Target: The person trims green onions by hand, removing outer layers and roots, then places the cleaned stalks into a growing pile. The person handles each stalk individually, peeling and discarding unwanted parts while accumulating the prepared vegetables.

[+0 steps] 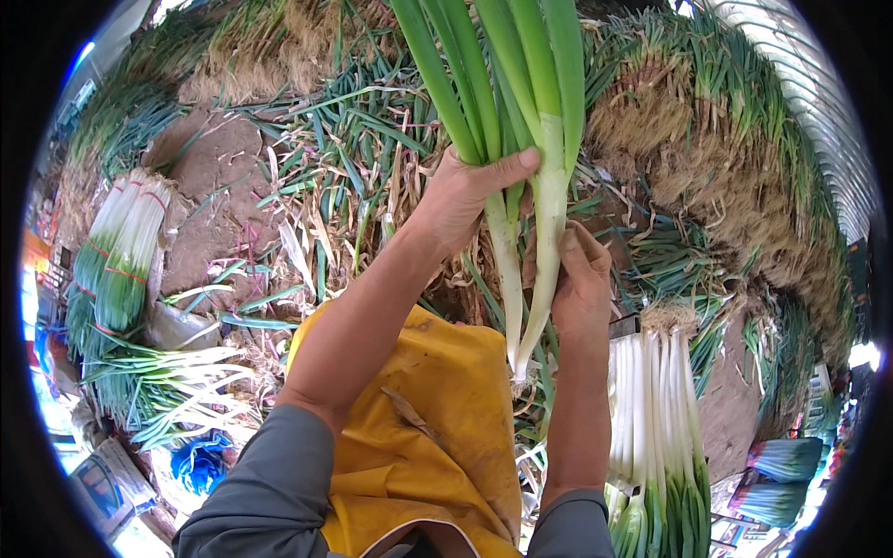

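Two green onions (551, 202) with broad green leaves and pale stalks are held up in front of me, their root ends pointing down and close together. My left hand (471, 188) grips them where leaf turns to stalk, its thumb lying across the leaves. Lower down, my right hand (579, 268) has its fingers and thumb on the white stalk of the right-hand onion; some of its fingers are hidden behind that stalk. Below my arms a stained yellow apron (432, 390) covers my lap.
Peeled green onions (659, 404) lie in a row close at my right. Tied bundles (129, 244) with red bands rest at the left, above loose thin onions (181, 390). Leaf trimmings (335, 174) litter the soil ahead. Unpeeled onions with shaggy roots (704, 167) are heaped along the right.
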Available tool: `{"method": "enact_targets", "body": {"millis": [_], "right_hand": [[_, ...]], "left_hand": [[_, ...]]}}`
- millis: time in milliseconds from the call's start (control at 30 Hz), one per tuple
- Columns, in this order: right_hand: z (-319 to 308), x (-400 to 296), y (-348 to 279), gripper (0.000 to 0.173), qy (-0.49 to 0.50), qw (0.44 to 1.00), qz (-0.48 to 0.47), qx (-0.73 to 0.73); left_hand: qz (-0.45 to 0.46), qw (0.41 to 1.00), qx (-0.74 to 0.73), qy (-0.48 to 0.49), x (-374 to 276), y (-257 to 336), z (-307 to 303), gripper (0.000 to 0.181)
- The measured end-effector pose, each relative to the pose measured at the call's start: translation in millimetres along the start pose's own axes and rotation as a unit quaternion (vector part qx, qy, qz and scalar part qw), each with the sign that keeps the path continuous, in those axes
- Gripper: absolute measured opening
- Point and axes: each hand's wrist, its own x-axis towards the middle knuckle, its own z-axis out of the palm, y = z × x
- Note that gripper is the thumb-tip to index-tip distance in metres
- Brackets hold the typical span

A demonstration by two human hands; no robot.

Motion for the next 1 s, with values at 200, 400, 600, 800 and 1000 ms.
{"method": "enact_targets", "body": {"millis": [200, 400, 600, 800, 1000], "right_hand": [[5, -4, -13, 0.025, -0.016, 0.994, -0.093, -0.054], [45, -30, -3, 0.022, -0.124, 0.875, -0.305, -0.355], [55, -11, -10, 0.025, 0.064, 0.764, -0.424, -0.482], [0, -11, 9, 0.036, -0.030, 0.906, 0.062, -0.417], [-141, -85, 33, 0.038, -0.075, 0.760, 0.136, -0.631]], "left_hand": [[-0.006, 0.997, -0.021, 0.076, 9, -8, 5, 0.044], [-0.018, 0.984, -0.175, 0.044, 16, -26, -18, 0.042], [-0.040, 0.970, -0.239, -0.002, 8, -27, 2, 0.045], [0.024, 0.976, -0.216, -0.010, 1, -20, 0, 0.047], [0.005, 0.983, -0.184, 0.002, 10, -8, -17, 0.056]]}}
